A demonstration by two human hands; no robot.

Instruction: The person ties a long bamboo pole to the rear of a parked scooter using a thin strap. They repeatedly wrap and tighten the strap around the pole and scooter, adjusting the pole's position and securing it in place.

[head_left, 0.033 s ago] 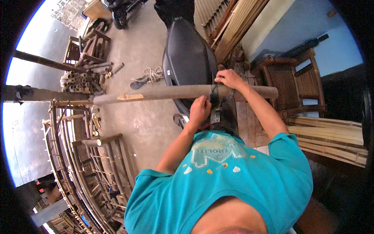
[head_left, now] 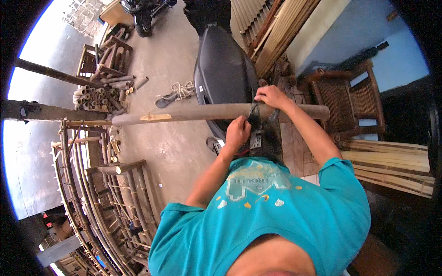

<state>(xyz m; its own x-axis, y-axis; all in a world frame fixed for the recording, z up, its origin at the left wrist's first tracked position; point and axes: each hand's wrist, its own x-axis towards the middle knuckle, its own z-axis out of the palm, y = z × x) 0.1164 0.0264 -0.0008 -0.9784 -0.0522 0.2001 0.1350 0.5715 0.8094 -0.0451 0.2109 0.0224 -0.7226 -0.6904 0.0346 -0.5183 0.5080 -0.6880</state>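
Note:
A thick bamboo pole (head_left: 202, 112) lies crosswise over the back of a dark motorbike (head_left: 225, 69), behind its long black seat. Black strap or cord (head_left: 254, 109) wraps round the pole between my hands. My left hand (head_left: 238, 132) is closed just on the near side of the pole, pinching the strap's lower part. On the far side, my right hand (head_left: 271, 97) pinches the strap's upper part, with its wrist over the pole. The fingertips of both hands are partly hidden.
At left stand bamboo frames (head_left: 117, 168) and a stack of cut bamboo pieces (head_left: 92, 98). Rope (head_left: 184, 90) and a dark sandal (head_left: 165, 100) lie on the floor. A bamboo chair (head_left: 334, 99) and split bamboo strips (head_left: 389, 154) are at right.
Both hands keep nearly the same places on the strap. The strap looks more bunched between them, and the whole view has shifted slightly.

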